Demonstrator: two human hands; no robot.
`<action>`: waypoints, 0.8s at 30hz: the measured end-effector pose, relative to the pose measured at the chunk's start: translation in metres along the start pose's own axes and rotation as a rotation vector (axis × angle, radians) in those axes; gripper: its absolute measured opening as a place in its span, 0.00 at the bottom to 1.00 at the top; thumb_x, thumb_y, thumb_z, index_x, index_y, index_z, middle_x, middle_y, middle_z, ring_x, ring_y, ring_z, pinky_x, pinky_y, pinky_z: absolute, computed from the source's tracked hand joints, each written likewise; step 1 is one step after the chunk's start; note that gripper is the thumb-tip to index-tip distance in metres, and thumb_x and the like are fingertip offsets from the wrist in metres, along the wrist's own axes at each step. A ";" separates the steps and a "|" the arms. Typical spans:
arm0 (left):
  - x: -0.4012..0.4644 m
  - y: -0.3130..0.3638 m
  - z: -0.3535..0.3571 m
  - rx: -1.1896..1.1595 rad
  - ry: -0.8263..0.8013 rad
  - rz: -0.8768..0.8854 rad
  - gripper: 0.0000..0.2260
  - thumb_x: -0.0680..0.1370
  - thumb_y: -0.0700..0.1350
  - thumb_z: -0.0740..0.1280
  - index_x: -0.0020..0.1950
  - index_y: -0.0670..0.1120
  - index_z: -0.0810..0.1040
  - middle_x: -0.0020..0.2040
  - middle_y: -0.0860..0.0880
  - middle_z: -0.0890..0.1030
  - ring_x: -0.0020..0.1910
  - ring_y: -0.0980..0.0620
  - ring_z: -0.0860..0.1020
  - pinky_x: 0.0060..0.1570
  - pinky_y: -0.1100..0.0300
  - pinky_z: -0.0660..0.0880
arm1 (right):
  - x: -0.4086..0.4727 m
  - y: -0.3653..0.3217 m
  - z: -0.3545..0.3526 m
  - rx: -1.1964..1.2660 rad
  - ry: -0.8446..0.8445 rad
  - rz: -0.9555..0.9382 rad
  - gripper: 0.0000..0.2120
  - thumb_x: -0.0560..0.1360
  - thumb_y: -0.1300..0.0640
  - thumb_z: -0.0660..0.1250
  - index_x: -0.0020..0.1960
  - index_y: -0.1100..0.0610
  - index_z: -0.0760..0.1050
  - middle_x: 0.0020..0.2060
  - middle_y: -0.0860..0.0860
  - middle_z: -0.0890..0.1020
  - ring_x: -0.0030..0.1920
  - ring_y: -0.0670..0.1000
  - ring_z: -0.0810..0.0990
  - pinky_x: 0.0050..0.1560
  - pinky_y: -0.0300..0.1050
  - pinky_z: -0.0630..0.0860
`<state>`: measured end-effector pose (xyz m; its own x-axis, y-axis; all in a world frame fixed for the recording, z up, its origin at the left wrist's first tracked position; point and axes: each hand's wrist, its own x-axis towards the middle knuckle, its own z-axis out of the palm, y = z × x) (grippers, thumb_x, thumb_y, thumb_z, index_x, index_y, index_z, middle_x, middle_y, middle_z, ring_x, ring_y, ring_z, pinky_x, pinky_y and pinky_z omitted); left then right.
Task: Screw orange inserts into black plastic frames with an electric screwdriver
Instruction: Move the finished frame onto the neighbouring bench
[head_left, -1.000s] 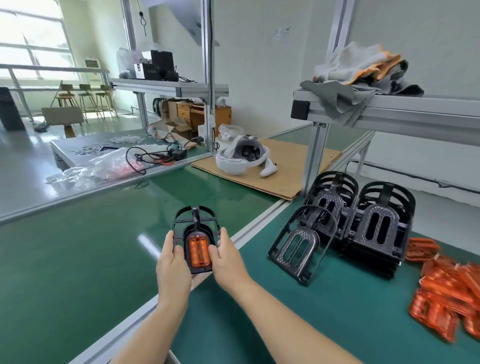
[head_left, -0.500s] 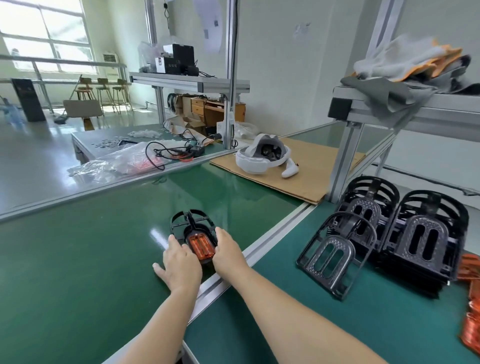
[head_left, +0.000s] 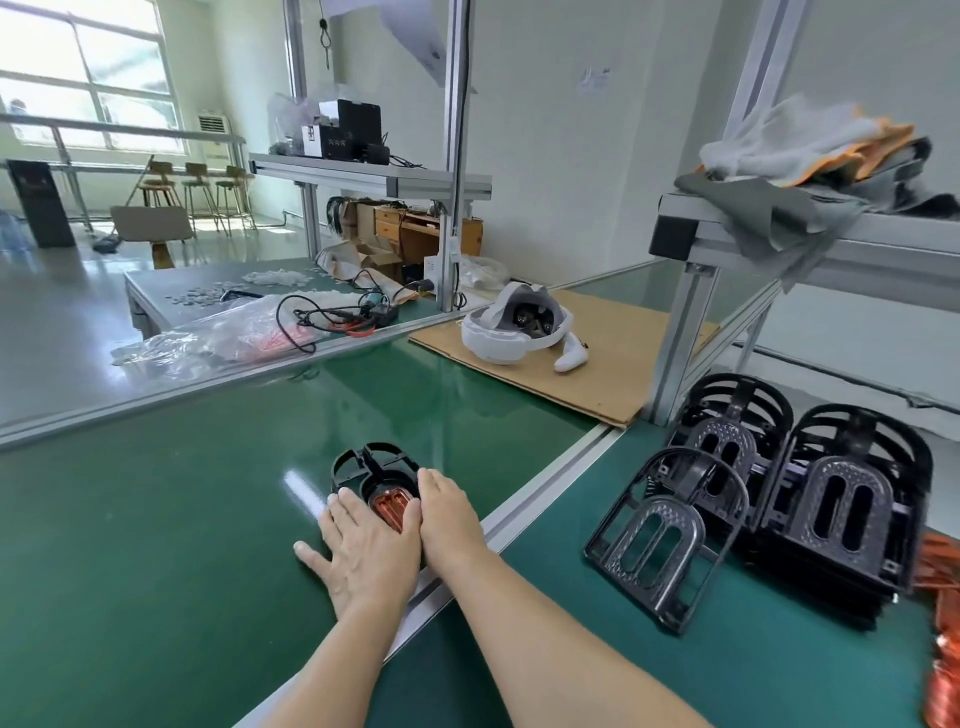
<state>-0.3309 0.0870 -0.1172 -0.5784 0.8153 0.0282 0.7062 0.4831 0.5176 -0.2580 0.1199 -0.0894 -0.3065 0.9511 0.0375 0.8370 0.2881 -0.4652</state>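
So the black frame (head_left: 371, 467) with the orange insert (head_left: 390, 508) seated in it is lying flat on the green belt (head_left: 156, 545), just left of the aluminium rail (head_left: 545, 493) that splits the bench. Both hands are on it. The left hand (head_left: 363, 551) is flat, fingers straight and spread, palm down over the frame's near left edge with the thumb out on the belt. The right hand (head_left: 449, 519) lies alongside with straight fingers resting on the frame's right side, touching the left hand. Neither is gripping anything; they're just pressing down.

Right of the rail there's a loose black frame (head_left: 660, 540) propped at a tilt against a stack of black frames (head_left: 831, 499). More orange inserts (head_left: 943, 691) sit at the far right edge. Beyond the rail, a white headset (head_left: 514, 325) rests on a cardboard sheet (head_left: 613, 358).
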 end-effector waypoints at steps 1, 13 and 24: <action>0.000 0.000 0.000 0.016 -0.002 0.004 0.38 0.78 0.65 0.48 0.77 0.40 0.43 0.78 0.44 0.49 0.77 0.48 0.45 0.71 0.41 0.40 | 0.000 0.001 -0.001 -0.016 -0.009 -0.006 0.22 0.82 0.63 0.53 0.75 0.61 0.57 0.74 0.55 0.63 0.74 0.54 0.60 0.73 0.46 0.56; -0.005 0.001 -0.005 0.001 0.072 0.064 0.35 0.79 0.63 0.46 0.78 0.41 0.46 0.79 0.46 0.49 0.77 0.47 0.45 0.71 0.39 0.39 | -0.036 0.024 -0.006 -0.094 0.052 0.049 0.29 0.84 0.48 0.48 0.79 0.57 0.42 0.79 0.52 0.45 0.78 0.50 0.43 0.77 0.51 0.40; -0.056 0.084 0.008 -0.173 0.025 0.485 0.27 0.81 0.57 0.50 0.78 0.50 0.48 0.79 0.50 0.51 0.77 0.50 0.47 0.72 0.44 0.40 | -0.115 0.070 -0.040 -0.140 0.312 0.202 0.28 0.84 0.50 0.45 0.79 0.56 0.38 0.78 0.50 0.39 0.77 0.47 0.35 0.70 0.47 0.27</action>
<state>-0.2354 0.0844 -0.0821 -0.2120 0.9234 0.3199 0.8189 -0.0108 0.5738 -0.1463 0.0350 -0.0912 0.0050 0.9722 0.2343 0.9268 0.0835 -0.3662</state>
